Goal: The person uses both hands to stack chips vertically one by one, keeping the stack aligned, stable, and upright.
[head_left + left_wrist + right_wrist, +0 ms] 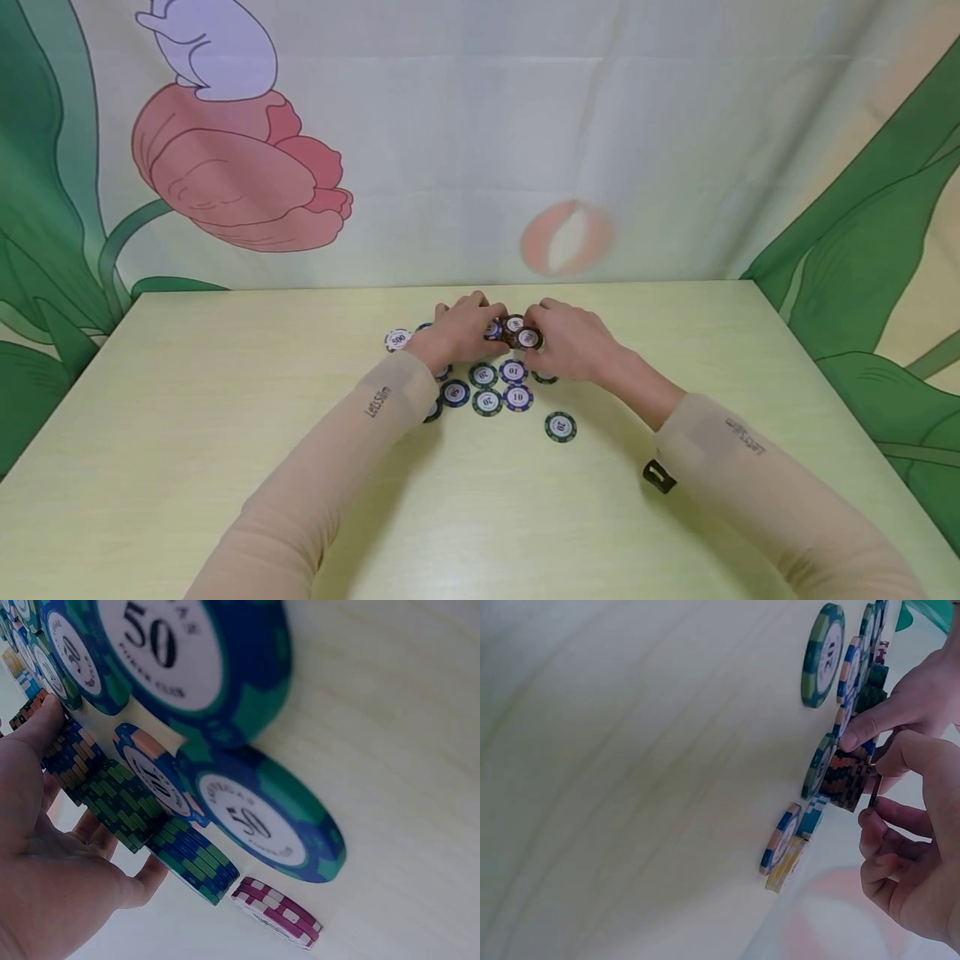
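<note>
"LetsSlim" marks the left sleeve (378,402) and right sleeve (742,437), behind the fingers. Left of the left fingers (489,312), a white chip (398,339) says "500". On the fingers' near side, green chips (487,403) say "20", purple chips (518,397) "10", blue-green chips (169,656) "50", the largest also "POKER CLUB".

The left arm (322,475) and right arm (780,483) extend from the lower frame to its centre. The left hand (467,329) grips. The right hand (576,342), just beside it, pinches.

A pale wood-grain table (480,517) bore poker-chip stacks (120,804) beside the left hand (467,330) and a loose 20 chip (561,427) near the right hand (576,343).
</note>
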Demonstrator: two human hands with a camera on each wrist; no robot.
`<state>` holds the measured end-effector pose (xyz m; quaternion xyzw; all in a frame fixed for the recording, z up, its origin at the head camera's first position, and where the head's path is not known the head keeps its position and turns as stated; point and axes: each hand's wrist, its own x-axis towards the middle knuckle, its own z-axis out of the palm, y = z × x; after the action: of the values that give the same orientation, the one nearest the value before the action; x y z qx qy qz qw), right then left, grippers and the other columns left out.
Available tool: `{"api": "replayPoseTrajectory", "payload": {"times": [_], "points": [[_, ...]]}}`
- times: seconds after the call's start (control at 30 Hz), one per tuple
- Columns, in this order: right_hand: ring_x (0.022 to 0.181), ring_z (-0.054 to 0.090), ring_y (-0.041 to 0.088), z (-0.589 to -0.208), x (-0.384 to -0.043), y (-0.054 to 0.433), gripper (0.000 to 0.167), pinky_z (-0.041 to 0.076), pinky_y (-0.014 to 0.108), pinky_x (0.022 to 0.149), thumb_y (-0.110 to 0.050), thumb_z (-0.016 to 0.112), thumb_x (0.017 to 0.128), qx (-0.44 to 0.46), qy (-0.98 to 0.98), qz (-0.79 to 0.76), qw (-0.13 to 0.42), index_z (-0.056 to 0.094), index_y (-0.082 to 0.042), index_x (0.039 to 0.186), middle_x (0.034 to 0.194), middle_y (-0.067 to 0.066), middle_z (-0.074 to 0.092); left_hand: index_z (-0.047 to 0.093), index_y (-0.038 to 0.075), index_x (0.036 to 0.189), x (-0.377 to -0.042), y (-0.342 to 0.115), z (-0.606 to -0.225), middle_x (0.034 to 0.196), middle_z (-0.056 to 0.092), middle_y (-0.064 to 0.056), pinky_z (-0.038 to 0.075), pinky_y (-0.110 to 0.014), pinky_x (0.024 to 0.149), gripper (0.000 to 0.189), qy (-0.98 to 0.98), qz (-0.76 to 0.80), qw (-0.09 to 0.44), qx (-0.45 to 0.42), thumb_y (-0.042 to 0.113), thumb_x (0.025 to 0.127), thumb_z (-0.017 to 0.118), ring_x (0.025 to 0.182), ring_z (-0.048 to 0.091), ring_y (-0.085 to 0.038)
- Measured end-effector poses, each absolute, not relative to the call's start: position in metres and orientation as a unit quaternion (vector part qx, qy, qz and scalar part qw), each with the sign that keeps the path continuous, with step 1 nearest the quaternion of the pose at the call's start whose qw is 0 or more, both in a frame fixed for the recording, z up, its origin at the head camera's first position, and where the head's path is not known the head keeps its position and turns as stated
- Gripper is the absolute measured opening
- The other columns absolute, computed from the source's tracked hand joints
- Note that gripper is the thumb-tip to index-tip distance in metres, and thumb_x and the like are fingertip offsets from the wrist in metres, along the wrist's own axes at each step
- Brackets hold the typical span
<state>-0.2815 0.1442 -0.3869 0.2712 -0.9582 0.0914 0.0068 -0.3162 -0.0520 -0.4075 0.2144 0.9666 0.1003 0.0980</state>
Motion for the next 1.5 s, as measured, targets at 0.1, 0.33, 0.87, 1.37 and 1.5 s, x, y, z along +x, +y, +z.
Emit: {"api": "replayPoseTrajectory", "payload": {"times": [0.1,0.33,0.87,1.37,1.5], "points": [[0.086,0.061,0.022,-0.389,-0.285,0.144,0.035,0.054,0.04,0.073,-0.025,0.072,0.086,0.265,-0.96,0.092,0.009,0.067,-0.005,0.115,0.105,0.007,0.062,0.055,0.023,0.143,-0.316,-0.052,-0.407,0.137,0.049,-0.009,0.034,-0.055,0.102,0.051,0.966,0.101,0.098,0.215,0.044,0.099,0.069,0.123,0.048,-0.025],[0.085,0.061,0.021,-0.394,-0.293,0.142,0.033,0.054,0.04,0.073,-0.024,0.073,0.086,0.263,-0.96,0.092,0.021,0.069,-0.007,0.114,0.103,0.006,0.061,0.055,0.023,0.143,-0.315,-0.053,-0.405,0.137,0.048,-0.009,0.033,-0.056,0.103,0.05,0.965,0.103,0.099,0.218,0.044,0.099,0.068,0.123,0.048,-0.026],[0.101,0.065,0.027,-0.394,-0.297,0.143,0.041,0.055,0.045,0.082,-0.023,0.072,0.093,0.273,-0.955,0.111,0.022,0.065,-0.005,0.13,0.118,0.011,0.067,0.055,0.023,0.144,-0.315,-0.052,-0.405,0.137,0.048,-0.01,0.034,-0.054,0.101,0.052,0.964,0.104,0.101,0.222,0.044,0.099,0.068,0.123,0.048,-0.026],[0.1,0.067,0.025,-0.395,-0.3,0.144,0.023,0.055,0.043,0.08,-0.019,0.071,0.097,0.28,-0.953,0.114,0.016,0.07,-0.008,0.116,0.112,0.008,0.07,0.055,0.022,0.144,-0.315,-0.053,-0.406,0.137,0.049,-0.01,0.034,-0.054,0.101,0.052,0.963,0.11,0.101,0.223,0.043,0.099,0.068,0.123,0.048,-0.026],[0.1,0.067,0.025,-0.394,-0.3,0.142,0.022,0.055,0.044,0.081,-0.018,0.071,0.097,0.287,-0.951,0.114,0.021,0.07,-0.007,0.117,0.111,0.008,0.07,0.055,0.023,0.143,-0.315,-0.053,-0.405,0.136,0.049,-0.01,0.034,-0.053,0.1,0.051,0.963,0.112,0.099,0.224,0.043,0.099,0.068,0.121,0.048,-0.026]]}}
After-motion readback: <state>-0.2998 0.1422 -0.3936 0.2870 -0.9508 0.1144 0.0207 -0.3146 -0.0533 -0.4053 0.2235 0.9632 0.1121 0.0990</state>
